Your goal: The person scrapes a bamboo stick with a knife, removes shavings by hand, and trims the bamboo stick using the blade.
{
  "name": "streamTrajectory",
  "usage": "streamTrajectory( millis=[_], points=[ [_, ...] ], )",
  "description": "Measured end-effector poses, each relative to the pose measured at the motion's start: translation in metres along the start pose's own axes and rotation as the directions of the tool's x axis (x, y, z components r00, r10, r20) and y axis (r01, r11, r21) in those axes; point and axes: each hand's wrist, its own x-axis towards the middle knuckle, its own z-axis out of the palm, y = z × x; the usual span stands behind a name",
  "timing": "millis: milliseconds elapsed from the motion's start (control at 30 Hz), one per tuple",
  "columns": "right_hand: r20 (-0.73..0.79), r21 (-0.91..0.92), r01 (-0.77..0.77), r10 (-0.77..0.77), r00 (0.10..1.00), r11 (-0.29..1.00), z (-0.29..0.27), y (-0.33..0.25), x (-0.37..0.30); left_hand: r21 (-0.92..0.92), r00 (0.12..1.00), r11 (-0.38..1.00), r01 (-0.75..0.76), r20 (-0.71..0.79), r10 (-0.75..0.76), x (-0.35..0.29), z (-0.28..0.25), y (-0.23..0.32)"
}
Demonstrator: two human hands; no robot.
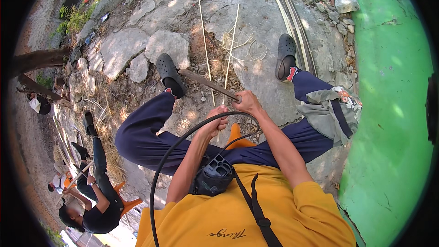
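Cracked grey concrete ground (263,82), broken into slabs with soil and dry litter showing, spreads across the upper middle of the frame. A bright green, smooth-faced expanse (388,110) runs down the right side, flecked with light. My mustard-yellow cloth shirt (256,206) fills the bottom centre, and above it my legs in navy trousers (146,128) bend outward. A seated co-worker in dark clothes (103,210) is at lower left, with a thin pale stick in hand. A black flexible cable (152,196) arches from the bottom edge over my left forearm. A rumpled grey cloth (320,107) covers my knee at centre right; long, straight wooden slats (299,32) lie at upper right. Black perforated clogs (167,66) are on my feet, and part of an orange stool (237,137) shows between my thighs.

A long, flat brown tool (206,81) slants across the centre, its near end enclosed by my right hand (248,103); that grip is closed around it. My left hand (215,122), just below, is closed on a thin pale strip (229,64) that stretches toward the upper centre beneath the tool. A second thin strip (205,41) lies beside it, left of a loose coil of cream fibre (227,41).
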Motion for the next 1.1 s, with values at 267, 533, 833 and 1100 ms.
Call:
streamTrajectory(
  millis=[267,533,833,1100],
  points=[
    [0.035,0.014,0.071,-0.072,0.997,0.997,-0.01,-0.009,0.003,-0.017,1.0,1.0,-0.015,-0.021,0.015,-0.006,0.008,-0.007],
    [-0.034,0.053,-0.133,0.135,0.99,0.99,-0.022,0.018,0.03,0.048,0.992,0.991,0.123,-0.009,-0.122,-0.034,0.019,-0.003],
    [-0.012,0.146,-0.19,0.194,0.981,0.971,-0.01,0.027,0.037,0.068,0.995,0.993,0.101,0.016,-0.103,-0.042,0.006,0.016],
    [-0.009,-0.003,-0.149,0.149,0.989,0.989,-0.013,0.005,0.018,0.239,0.988,0.97,0.049,-0.153,-0.012,-0.027,-0.017,-0.004]
  ],
)
